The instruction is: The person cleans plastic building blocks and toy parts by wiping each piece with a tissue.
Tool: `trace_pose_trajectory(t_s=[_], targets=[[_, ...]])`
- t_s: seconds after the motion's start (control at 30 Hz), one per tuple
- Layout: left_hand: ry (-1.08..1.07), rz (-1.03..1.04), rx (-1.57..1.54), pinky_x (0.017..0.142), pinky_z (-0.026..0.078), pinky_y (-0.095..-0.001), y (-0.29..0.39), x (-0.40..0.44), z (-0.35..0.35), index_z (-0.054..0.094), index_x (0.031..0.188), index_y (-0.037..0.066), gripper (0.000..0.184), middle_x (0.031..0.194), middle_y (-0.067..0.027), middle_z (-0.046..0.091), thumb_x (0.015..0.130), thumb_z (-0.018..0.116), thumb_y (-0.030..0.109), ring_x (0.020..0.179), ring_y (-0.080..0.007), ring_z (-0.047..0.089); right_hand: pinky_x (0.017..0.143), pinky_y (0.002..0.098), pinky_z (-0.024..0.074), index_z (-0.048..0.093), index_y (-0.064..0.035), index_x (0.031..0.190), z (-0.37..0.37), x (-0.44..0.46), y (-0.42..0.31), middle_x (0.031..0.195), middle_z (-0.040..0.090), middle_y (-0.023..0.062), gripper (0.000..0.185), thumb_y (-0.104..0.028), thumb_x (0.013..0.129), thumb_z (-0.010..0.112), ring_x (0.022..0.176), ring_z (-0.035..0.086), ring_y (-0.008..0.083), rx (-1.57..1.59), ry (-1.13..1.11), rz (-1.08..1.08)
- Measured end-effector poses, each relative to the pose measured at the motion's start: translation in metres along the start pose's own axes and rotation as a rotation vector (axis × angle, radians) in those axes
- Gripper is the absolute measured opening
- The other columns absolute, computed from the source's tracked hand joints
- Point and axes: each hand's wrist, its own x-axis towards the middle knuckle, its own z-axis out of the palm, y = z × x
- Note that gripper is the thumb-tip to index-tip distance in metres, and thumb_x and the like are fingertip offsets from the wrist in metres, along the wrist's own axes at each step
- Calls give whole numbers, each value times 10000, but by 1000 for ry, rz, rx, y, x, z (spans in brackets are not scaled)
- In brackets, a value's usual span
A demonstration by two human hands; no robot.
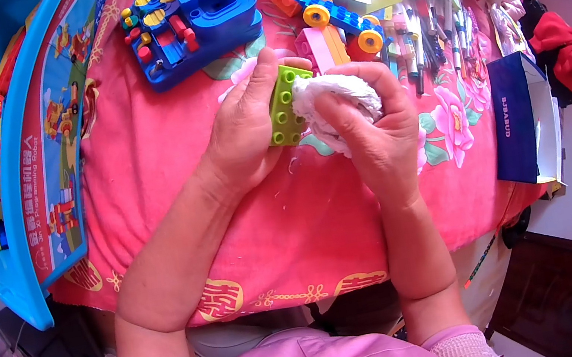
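Observation:
A lime-green toy building block with round studs is held in my left hand, its studded face turned up toward me. My right hand is closed around a crumpled white tissue or cloth, which touches the block's right side. Both hands are close together above the pink-red bedspread. Part of the block is covered by the white wad, and some of my left fingers are hidden beneath the block.
Beyond my hands stand a blue toy base, pink and orange blocks and a yellow-wheeled toy chassis. Several pens lie at right, near a dark blue box. A light-blue toy bin stands at left.

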Motion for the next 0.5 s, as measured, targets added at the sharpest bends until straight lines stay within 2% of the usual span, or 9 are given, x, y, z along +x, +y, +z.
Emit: trace_pose_trajectory(t_s=[0.1,0.3,0.4,0.5], targets=[[6,-4,-4,640,478,-250,0,0,2,530,1020,38,424,861,-48,577,933,351,413,754,-112,570,662,204,467,553,-35,960,7,-1,-3,872,575,16,239,-53,757,677,796,558,81,32,48,-14],[39,65,-12,623,474,-239,-1,1,1,528,1027,36,423,848,-39,571,930,363,413,720,-100,557,623,268,429,586,-40,894,2,1,3,818,564,71,264,-23,668,722,730,551,183,-430,2,-332],[63,79,29,609,469,-227,-1,2,-2,525,1022,39,419,836,-29,561,928,368,416,701,-84,543,603,278,425,587,-51,898,-1,5,7,807,560,75,293,-18,645,731,729,543,212,-503,108,-562],[66,127,170,590,460,-215,-2,0,1,523,1008,45,422,821,-20,548,921,379,432,681,-65,523,617,308,443,584,-59,903,2,5,6,802,546,76,325,1,618,728,746,546,226,-583,81,-582]])
